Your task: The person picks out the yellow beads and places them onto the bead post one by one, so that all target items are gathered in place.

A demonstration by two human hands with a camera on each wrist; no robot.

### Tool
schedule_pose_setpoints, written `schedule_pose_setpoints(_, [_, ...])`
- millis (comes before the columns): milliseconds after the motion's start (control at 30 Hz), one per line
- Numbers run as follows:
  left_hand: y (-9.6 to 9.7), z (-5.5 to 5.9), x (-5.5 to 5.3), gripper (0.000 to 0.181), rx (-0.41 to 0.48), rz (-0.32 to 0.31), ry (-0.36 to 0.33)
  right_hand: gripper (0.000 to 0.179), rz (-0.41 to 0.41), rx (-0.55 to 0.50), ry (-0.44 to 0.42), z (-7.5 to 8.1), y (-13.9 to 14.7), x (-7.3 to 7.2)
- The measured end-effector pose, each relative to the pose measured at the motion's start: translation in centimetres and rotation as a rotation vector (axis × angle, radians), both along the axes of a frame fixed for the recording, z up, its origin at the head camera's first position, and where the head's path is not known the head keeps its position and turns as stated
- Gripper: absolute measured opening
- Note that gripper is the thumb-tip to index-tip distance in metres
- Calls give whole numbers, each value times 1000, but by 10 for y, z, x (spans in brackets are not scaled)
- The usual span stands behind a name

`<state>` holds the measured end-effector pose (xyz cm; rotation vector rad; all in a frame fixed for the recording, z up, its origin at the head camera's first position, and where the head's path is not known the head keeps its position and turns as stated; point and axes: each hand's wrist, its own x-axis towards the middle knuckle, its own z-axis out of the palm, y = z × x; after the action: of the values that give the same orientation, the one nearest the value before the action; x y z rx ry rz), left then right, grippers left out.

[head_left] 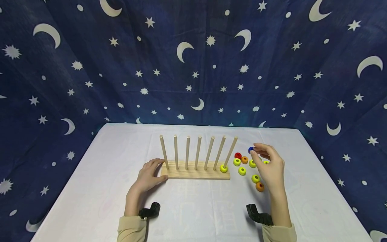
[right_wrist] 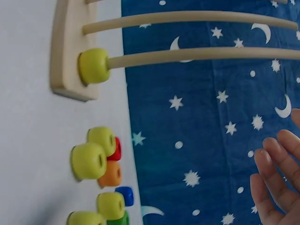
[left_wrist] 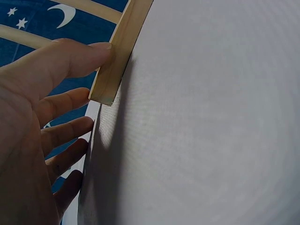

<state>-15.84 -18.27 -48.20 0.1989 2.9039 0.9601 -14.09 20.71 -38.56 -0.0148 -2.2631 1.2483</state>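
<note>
Smooth wooden peg rack (head_left: 193, 174), smooth glossy beads (right_wrist: 86, 161); matt cloth backdrop (head_left: 199, 64), matt tablecloth (head_left: 205, 211)

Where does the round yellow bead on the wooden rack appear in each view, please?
Head: the round yellow bead is right of centre, below the middle, at the foot of the rightmost slim wooden peg.
Left wrist: not in it.
Right wrist: the bead is upper left, on the lowest peg.
Shared landmark: the flat, pale wooden base, in all three.
</note>
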Motion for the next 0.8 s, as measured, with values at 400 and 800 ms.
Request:
schedule_pose_setpoints(400, [0,1,0,68,2,3,-11,24,-108,0,-58,-18,21,-4])
schedule_pose_setpoints(800, [0,1,0,67,7,4,-17,25,-227,76,-175,-31,42,-8])
